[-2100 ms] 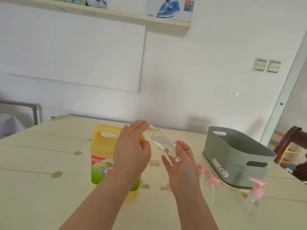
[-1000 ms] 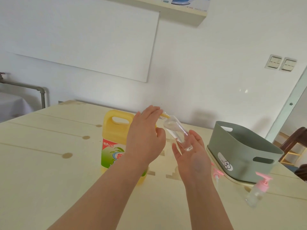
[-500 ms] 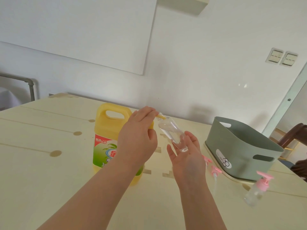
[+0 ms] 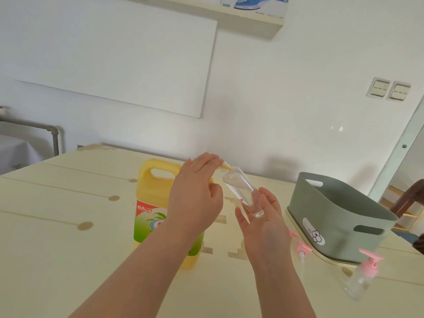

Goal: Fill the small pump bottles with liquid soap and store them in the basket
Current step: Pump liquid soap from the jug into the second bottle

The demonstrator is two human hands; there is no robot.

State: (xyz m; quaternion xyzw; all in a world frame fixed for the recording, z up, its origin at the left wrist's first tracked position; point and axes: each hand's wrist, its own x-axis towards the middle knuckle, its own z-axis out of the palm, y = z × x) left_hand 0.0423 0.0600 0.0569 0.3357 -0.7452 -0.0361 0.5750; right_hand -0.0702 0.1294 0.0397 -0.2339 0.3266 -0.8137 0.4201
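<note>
White "新品上市" on the red label banner of the soap jug (image 4: 151,196); flower mark on the basket (image 4: 339,214)

The left hand (image 4: 195,203) hides most of the spout of the yellow jug (image 4: 156,198). The right edge cuts off the brown chair (image 4: 410,198).

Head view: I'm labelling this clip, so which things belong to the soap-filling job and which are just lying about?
Job: clear bottle in the right hand; yellow soap jug at the left hand; loose pink pumps; capped pump bottle; green basket.
Lying about: light switches; iron box on the shelf; wooden chair.
</note>
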